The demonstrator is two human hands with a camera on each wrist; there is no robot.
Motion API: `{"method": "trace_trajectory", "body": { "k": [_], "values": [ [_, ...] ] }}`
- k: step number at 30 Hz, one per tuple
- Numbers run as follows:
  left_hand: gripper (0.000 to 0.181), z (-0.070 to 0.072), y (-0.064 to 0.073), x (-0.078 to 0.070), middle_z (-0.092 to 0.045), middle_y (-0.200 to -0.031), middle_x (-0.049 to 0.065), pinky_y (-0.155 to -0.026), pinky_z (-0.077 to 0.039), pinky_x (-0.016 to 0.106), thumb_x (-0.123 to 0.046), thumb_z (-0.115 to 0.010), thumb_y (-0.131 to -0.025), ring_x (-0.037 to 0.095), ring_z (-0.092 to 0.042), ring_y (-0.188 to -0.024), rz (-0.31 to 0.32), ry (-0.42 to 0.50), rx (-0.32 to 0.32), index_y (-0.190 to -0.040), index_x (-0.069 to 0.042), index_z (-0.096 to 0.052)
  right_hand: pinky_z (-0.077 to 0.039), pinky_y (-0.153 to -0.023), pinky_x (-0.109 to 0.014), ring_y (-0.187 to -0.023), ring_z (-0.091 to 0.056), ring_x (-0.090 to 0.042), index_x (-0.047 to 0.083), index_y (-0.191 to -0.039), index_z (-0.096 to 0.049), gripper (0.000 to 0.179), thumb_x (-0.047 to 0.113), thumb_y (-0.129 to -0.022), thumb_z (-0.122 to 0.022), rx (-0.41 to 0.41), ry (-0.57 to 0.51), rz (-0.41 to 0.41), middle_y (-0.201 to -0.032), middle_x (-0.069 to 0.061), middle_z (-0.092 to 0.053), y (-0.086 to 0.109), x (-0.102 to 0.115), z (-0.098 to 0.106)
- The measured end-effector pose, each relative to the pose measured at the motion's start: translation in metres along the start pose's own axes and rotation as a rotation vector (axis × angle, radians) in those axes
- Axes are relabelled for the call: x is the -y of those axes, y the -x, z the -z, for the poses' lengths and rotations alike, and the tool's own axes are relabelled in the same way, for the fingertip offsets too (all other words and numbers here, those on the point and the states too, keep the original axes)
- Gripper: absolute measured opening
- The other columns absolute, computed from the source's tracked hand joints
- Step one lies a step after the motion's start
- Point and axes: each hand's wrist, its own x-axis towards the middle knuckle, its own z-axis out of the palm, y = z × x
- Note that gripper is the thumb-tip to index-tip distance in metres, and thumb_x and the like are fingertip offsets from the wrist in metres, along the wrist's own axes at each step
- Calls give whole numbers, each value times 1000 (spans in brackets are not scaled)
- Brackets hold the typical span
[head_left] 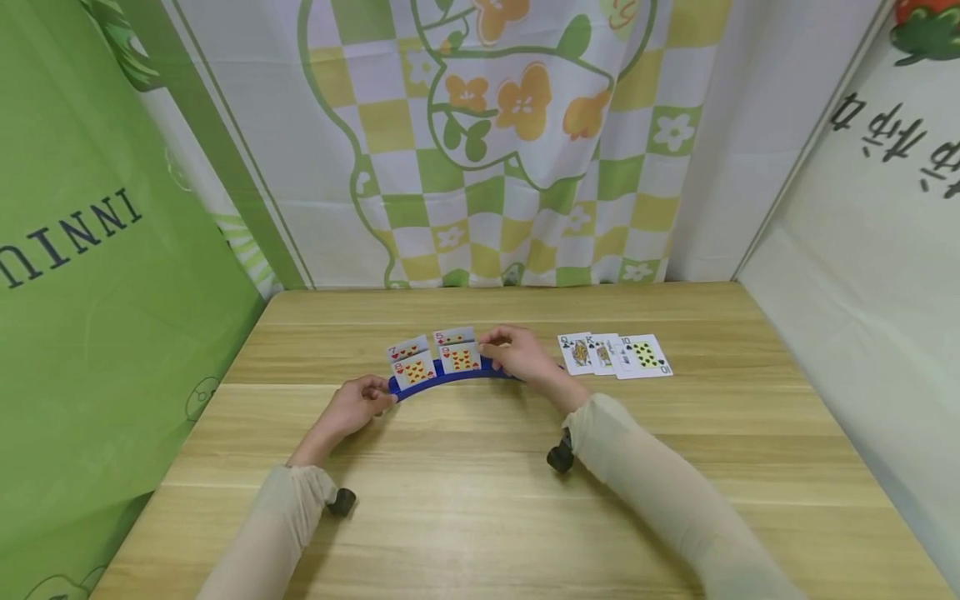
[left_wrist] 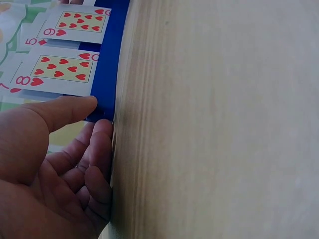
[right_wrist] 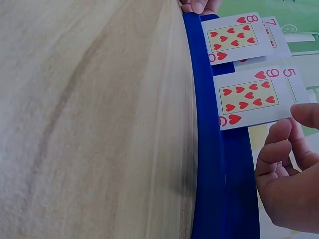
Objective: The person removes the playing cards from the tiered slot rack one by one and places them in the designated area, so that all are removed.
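Note:
A curved blue card holder (head_left: 480,374) stands on the table with playing cards upright in two rows. In front are the eight of hearts (left_wrist: 64,68) and the nine of hearts (right_wrist: 249,98). Behind them show the seven of hearts (head_left: 406,347) and the five of diamonds (head_left: 453,336). My left hand (head_left: 358,405) grips the holder's left end, thumb on top and fingers at its side. At the upper outer corner of the nine, my right hand (head_left: 517,354) pinches the card between thumb and index finger.
Right of the holder, overlapping cards lie face up, among them a queen (head_left: 577,353), a king (head_left: 601,354) and a ten with black pips (head_left: 645,356). The wooden table (head_left: 465,500) meets a patterned curtain (head_left: 480,208) at the back, with cloth walls on both sides.

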Motion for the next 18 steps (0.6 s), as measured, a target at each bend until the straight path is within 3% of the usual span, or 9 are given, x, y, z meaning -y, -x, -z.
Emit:
{"method": "trace_trajectory", "body": {
  "k": [7,18],
  "values": [
    [30,0,0,0,-67,-87,5,-59,-44,24,-21,-70,-92,13,-55,-68,-6,8,1,-113,-1,-65,-50,-68,-39,-83,-61,-30,11,-112,-67,18,22,-98,-64,35,2,-10,-109,-9,-63,2,1,0],
    [30,-1,0,-1,-67,-87,5,-59,-43,25,-20,-70,-92,13,-54,-69,-10,9,-6,-113,0,-64,-49,-65,-34,-78,-58,-19,12,-112,-67,18,24,-98,-63,35,12,-21,-105,-7,-61,2,-2,2]
  ]
}}
